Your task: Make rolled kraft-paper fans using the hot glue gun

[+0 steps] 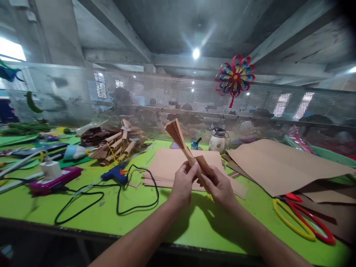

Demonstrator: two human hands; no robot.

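Observation:
A folded brown paper fan stands tilted between my two hands, its pleats spreading a little at the upper end. My left hand is closed around its middle, thumb pressed on the front. My right hand pinches the lower part, where a brown paper strip stands out from the fan. A bit of yellow string shows below the fingers. Under and behind the hands lies a stack of brown paper sheets on the green table.
To the left lie a blue glue gun, its looping black cord, a purple power strip and a pile of finished paper fans. Scissors and large brown paper lie right. A white jar stands behind.

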